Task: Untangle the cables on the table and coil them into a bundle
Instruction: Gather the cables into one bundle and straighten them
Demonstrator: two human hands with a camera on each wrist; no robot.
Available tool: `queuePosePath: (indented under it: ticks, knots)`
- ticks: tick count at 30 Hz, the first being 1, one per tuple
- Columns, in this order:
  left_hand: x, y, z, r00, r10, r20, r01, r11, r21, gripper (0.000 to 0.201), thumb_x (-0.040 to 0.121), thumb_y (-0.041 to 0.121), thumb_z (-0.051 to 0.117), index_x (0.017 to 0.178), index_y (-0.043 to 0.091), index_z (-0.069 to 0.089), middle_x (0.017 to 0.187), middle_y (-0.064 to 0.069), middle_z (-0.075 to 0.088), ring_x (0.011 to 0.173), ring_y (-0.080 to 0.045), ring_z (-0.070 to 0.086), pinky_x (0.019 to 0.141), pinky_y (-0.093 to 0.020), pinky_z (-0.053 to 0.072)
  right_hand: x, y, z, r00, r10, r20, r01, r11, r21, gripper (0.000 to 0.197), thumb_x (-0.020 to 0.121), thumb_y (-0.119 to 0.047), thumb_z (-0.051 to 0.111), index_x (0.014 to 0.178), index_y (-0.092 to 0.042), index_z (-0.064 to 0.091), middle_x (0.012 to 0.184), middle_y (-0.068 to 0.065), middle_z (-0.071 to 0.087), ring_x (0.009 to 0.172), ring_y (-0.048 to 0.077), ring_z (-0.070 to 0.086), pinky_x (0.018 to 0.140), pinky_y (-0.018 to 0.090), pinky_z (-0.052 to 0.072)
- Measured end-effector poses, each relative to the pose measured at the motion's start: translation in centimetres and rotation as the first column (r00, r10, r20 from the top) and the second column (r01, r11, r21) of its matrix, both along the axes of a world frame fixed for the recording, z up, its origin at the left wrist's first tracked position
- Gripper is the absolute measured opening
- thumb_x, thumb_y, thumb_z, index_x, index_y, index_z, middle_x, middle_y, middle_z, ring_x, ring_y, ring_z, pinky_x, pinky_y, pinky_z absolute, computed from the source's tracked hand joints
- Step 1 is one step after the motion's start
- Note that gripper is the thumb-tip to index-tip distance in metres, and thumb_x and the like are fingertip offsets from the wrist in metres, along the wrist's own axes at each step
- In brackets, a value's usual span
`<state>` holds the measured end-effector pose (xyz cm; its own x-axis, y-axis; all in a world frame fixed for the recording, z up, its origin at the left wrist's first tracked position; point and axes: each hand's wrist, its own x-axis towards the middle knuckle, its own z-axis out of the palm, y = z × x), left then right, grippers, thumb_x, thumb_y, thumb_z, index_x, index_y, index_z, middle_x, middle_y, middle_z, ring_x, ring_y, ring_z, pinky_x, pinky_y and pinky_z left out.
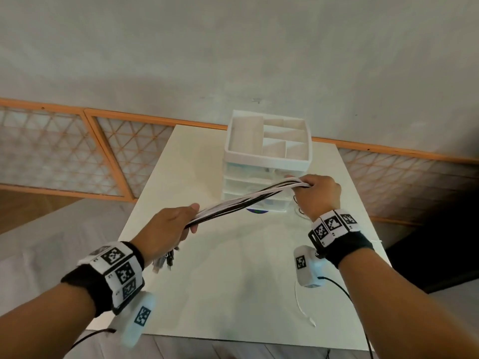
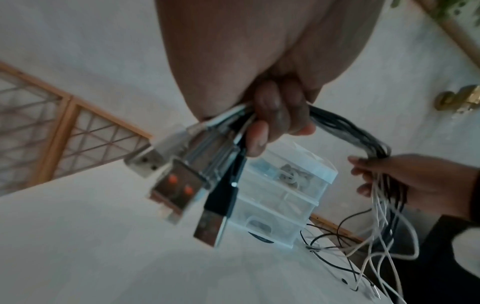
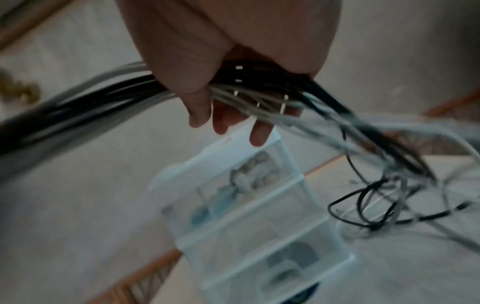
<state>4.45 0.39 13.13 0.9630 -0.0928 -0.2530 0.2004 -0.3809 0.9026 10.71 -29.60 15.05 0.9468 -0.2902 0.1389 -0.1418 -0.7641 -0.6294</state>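
Note:
A bunch of black and white cables (image 1: pixel 241 200) stretches taut in the air between both hands above the white table (image 1: pixel 233 281). My left hand (image 1: pixel 171 229) grips one end, and several USB plugs (image 2: pixel 182 181) hang below its fist. My right hand (image 1: pixel 317 193) grips the bunch farther along, in front of the drawer unit. Past the right hand the loose cable tails (image 3: pixel 384 197) drop in tangled loops onto the table. In the left wrist view the same tails (image 2: pixel 381 236) hang under the right hand (image 2: pixel 405 181).
A clear plastic drawer unit (image 1: pixel 261 182) with a white compartment tray (image 1: pixel 269 141) on top stands at the table's far middle. A thin white strip (image 1: pixel 304 309) lies near the front right edge. Wooden lattice panels (image 1: pixel 64 151) run along the wall behind.

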Motion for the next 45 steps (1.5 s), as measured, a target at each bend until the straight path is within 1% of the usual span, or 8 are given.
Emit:
queuePosePath:
  ticks: [7,14,20,26,32,37,42,45]
  knots:
    - [0.2,-0.4,-1.4,0.973,-0.089,-0.211,0.049,0.98,-0.19,0.055,0.105,0.04,0.029,0.088,0.001,0.063,0.056,-0.013,0.054,0.057,-0.026,0.054,0.073,-0.04,0.044,-0.4,1.1,3.4,0.982,0.096,0.164,-0.119,0.984,0.134,0.032,0.089,-0.043,0.072,0.068,-0.02,0.077,0.043,-0.009,0.05,0.046,0.005,0.044,0.048,0.018,0.035]
    - [3.5,-4.9,5.3,0.963,-0.269,0.005,0.267,0.952,-0.153,0.087,0.08,0.087,0.023,0.125,0.027,0.066,0.127,0.009,0.068,0.124,-0.01,0.057,0.115,-0.051,0.03,-1.7,4.5,5.5,0.917,0.321,0.237,-0.354,0.928,0.114,0.028,0.09,-0.037,0.071,0.071,-0.018,0.079,0.047,-0.011,0.055,0.046,0.002,0.048,0.05,0.016,0.035]
    - [2.6,-9.6,9.3,0.961,-0.266,0.08,0.276,0.947,-0.162,0.073,0.087,0.075,0.034,0.082,0.01,0.067,0.046,0.0,0.048,0.049,-0.019,0.06,0.071,-0.038,0.052,-1.8,4.7,5.5,0.929,0.256,0.266,-0.302,0.942,0.147,0.007,0.076,-0.021,0.063,0.077,-0.017,0.07,0.062,-0.005,0.065,0.057,0.011,0.056,0.053,0.027,0.04]
    - [4.1,-8.6,9.7,0.977,0.023,0.214,0.011,0.988,-0.156,0.054,0.092,0.056,0.055,0.056,0.016,0.049,0.041,0.007,0.028,0.034,-0.013,0.021,0.042,-0.02,0.02,-2.7,2.8,3.6,0.885,0.338,0.322,-0.438,0.838,0.325,0.022,0.082,-0.027,0.081,0.084,-0.017,0.061,0.075,0.007,0.065,0.064,0.013,0.057,0.061,0.029,0.048]
    - [4.6,-6.6,10.0,0.986,0.059,0.155,-0.039,0.991,-0.127,0.05,0.092,0.05,0.06,0.06,0.014,0.047,0.043,0.007,0.026,0.036,-0.013,0.017,0.042,-0.019,0.018,-2.7,-1.2,-0.2,0.889,0.419,-0.184,-0.445,0.885,-0.133,0.027,0.089,-0.055,0.063,0.079,-0.031,0.072,0.076,-0.009,0.058,0.074,0.013,0.056,0.062,0.018,0.033]
    - [4.3,-5.6,9.7,0.988,0.104,0.116,-0.095,0.992,-0.083,0.047,0.095,0.048,0.057,0.065,0.013,0.049,0.037,0.013,0.034,0.035,-0.011,0.02,0.041,-0.019,0.017,-1.8,-1.9,1.8,0.871,0.071,0.486,-0.11,0.993,0.052,0.01,0.093,-0.028,0.068,0.091,-0.02,0.073,0.078,-0.004,0.055,0.064,0.005,0.05,0.059,0.018,0.037]
    - [5.0,-4.2,12.5,0.969,0.211,0.13,-0.147,0.912,-0.383,0.042,0.095,0.045,0.059,0.068,0.017,0.044,0.058,0.0,0.024,0.04,-0.013,0.015,0.044,-0.027,0.009,-2.9,-2.7,-2.9,0.922,0.213,-0.322,-0.318,0.892,-0.322,0.024,0.091,-0.046,0.061,0.077,-0.027,0.062,0.075,-0.006,0.053,0.082,0.025,0.062,0.066,0.028,0.044]
    - [5.2,-3.9,12.2,0.964,0.209,0.167,-0.139,0.924,-0.356,0.045,0.094,0.045,0.059,0.064,0.018,0.042,0.055,0.0,0.024,0.038,-0.013,0.015,0.041,-0.022,0.01,-2.8,-3.2,-4.1,0.918,0.16,-0.362,-0.268,0.925,-0.27,0.037,0.094,-0.052,0.056,0.072,-0.024,0.062,0.073,-0.002,0.058,0.081,0.027,0.064,0.06,0.028,0.045]
